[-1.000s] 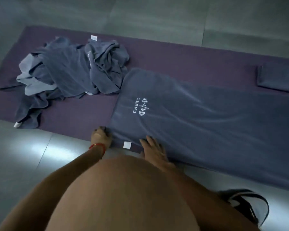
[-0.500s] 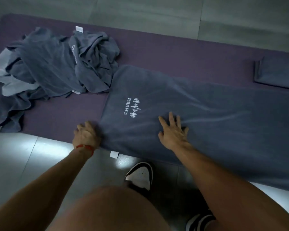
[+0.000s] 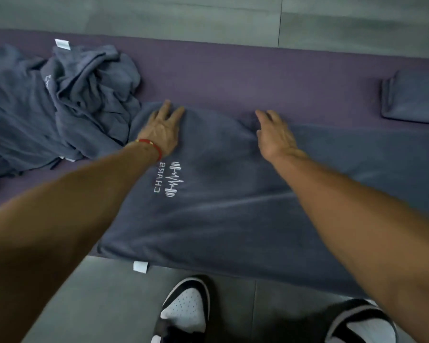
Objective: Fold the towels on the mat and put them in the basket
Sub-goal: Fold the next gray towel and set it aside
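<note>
A long grey-blue towel (image 3: 245, 219) with a white logo lies spread along the purple mat (image 3: 233, 75). My left hand (image 3: 162, 131), with a red band at the wrist, lies flat with straight fingers on the towel's far left corner. Further right, my right hand (image 3: 274, 136) rests with fingers extended at the towel's far edge, where the cloth is bunched up. A heap of crumpled grey-blue towels (image 3: 67, 100) sits on the mat to the left. A folded towel (image 3: 414, 97) lies at the far right. No basket is in view.
Grey tiled floor (image 3: 97, 305) runs in front of and beyond the mat. My two black-and-white shoes (image 3: 186, 310) stand on the floor at the mat's near edge. A white label (image 3: 140, 266) sticks out from the towel's near edge.
Both hands have moved from the towel's near edge across to its far edge. The view has shifted closer and lower over the towel.
</note>
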Tool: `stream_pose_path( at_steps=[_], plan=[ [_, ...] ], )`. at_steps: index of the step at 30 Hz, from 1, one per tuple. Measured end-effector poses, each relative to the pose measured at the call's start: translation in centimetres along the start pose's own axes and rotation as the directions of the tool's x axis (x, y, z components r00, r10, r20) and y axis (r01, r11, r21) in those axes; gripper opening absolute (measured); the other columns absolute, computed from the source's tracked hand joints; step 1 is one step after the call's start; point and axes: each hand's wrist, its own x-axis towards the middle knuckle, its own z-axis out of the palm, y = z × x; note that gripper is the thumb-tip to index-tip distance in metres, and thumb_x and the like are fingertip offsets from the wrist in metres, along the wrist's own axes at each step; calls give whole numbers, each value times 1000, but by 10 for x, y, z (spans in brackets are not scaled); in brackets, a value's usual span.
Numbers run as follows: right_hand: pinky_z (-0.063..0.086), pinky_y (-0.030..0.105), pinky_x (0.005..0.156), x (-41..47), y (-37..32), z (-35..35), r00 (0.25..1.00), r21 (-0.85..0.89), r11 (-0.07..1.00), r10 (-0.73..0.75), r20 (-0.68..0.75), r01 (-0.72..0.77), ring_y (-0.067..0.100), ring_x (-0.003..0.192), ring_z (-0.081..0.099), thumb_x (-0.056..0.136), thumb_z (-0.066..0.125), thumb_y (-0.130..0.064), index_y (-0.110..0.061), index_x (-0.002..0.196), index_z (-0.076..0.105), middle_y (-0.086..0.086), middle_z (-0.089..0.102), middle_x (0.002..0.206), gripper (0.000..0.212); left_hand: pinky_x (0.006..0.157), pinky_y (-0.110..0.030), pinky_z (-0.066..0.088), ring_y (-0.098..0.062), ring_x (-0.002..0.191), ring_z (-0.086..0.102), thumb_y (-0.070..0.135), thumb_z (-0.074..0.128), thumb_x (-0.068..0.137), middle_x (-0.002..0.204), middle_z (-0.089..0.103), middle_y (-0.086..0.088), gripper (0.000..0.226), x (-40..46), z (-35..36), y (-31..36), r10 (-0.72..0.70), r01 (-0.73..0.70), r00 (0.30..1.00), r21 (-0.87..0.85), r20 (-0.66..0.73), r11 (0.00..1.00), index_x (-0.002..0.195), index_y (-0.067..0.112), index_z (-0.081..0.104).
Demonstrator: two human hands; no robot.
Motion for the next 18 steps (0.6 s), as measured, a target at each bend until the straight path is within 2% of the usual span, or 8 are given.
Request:
stream_pose_path(
  at_steps=[2, 4, 7, 10, 13, 16, 18],
  plan=[
    [47, 48, 97, 14, 6, -6, 999, -56, 998, -20, -26, 19, 41, 120, 52, 100, 48, -10, -18, 145, 41, 14, 42, 139, 46, 111, -51, 36, -46, 134, 40, 12, 53, 88, 158, 27, -16, 69, 25, -6, -16, 50, -53, 998, 71, 43, 996, 152, 21, 31],
    [51, 49, 87, 22, 10, -11, 997, -120, 992, -54, -60, 47, 42, 106, 58, 99, 50, -13, -15, 128, 51, 14, 49, 125, 29, 104, -53, 41, -47, 123, 48, 7, 57, 84, 150, 39, -15, 71, 41, -14, -24, 98, -112, 991, 154, 95, 982, 149, 20, 34],
    [48, 48, 85, 27, 12, -14, 991, -106, 994, -18, -134, 4, 43, 101, 59, 101, 51, -19, -12, 114, 56, 13, 52, 119, 16, 90, -55, 48, -53, 103, 56, 6, 49, 93, 120, 49, -29, 41, 50, -24, -25, 75, -80, 997, 190, 34, 979, 134, 10, 48],
    [49, 48, 79, 21, 8, -6, 974, -50, 995, 70, -214, -83, 42, 98, 59, 100, 52, -15, -11, 119, 53, 14, 49, 122, 19, 80, -57, 49, -54, 98, 56, 1, 46, 94, 115, 45, -30, 27, 45, -27, -20, -8, 21, 999, 271, -47, 962, 119, 0, 52],
    [52, 49, 76, 0, -12, 13, 957, -5, 998, 55, -286, -59, 36, 111, 53, 95, 58, -18, -11, 130, 46, 14, 42, 132, 38, 78, -56, 49, -48, 106, 51, 4, 48, 94, 116, 47, -25, 23, 35, -31, -18, -46, 80, 993, 320, -111, 944, 115, 0, 56],
    [47, 51, 85, -40, -37, 29, 949, -42, 998, -57, -309, 47, 35, 119, 48, 90, 60, -24, -13, 135, 49, 14, 42, 141, 47, 82, -50, 44, -44, 107, 49, 8, 58, 89, 102, 61, -26, 18, 24, -51, -18, 124, -34, 976, 439, -179, 898, 103, -3, 58],
    [44, 50, 88, -74, -53, 39, 949, -49, 990, -144, -280, 135, 34, 119, 50, 88, 61, -24, -16, 134, 52, 12, 46, 140, 47, 81, -46, 39, -42, 101, 53, 15, 65, 86, 92, 64, -27, 21, 16, -67, -18, 211, -134, 970, 450, -125, 883, 101, 2, 56]
  ],
)
